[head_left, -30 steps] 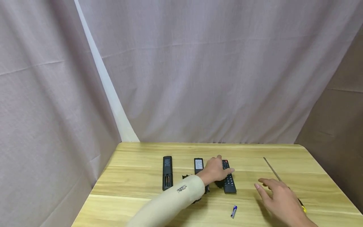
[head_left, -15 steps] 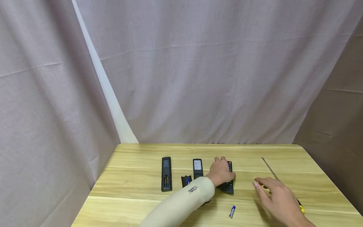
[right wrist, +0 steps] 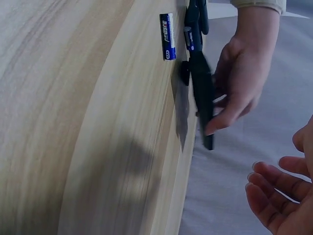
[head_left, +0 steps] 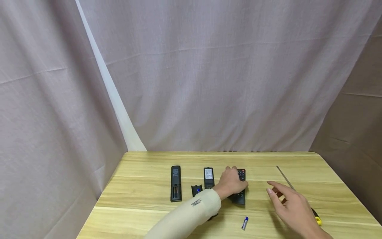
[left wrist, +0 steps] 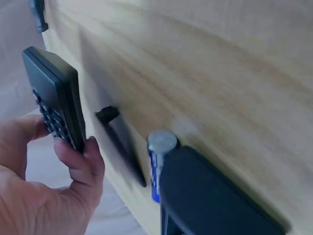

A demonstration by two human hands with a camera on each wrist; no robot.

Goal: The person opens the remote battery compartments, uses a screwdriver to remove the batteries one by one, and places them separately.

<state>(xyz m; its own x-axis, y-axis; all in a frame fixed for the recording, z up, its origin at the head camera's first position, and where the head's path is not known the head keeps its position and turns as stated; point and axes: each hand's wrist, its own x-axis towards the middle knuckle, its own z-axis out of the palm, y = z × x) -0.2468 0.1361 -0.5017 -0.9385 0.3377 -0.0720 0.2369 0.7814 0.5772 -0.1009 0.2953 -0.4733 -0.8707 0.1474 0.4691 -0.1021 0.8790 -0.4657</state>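
Note:
My left hand point(head_left: 231, 182) grips a black remote control point(head_left: 239, 198) with buttons, hiding part of it. In the left wrist view that remote control point(left wrist: 56, 93) is held between thumb and fingers, raised off the wood, its shadow beneath. A thin black piece, perhaps a cover point(left wrist: 122, 144), lies under it. My right hand point(head_left: 293, 204) hovers with relaxed fingers, holding nothing, beside a screwdriver point(head_left: 285, 177) with a yellow-and-black handle. Between the hands, nearer the front, lies a blue-and-silver battery point(head_left: 244, 223).
A black remote control point(head_left: 176, 183) with its battery compartment exposed lies at left on the wooden table point(head_left: 134, 179). Another remote control point(head_left: 209, 176), label up, is partly covered by the left sleeve. Beside it sits a black piece point(head_left: 196, 190) with a blue battery. Curtains stand behind.
My left hand has closed round the right-hand remote control and tilted and lifted it. My right hand has stayed about where it was, its fingers shifting slightly.

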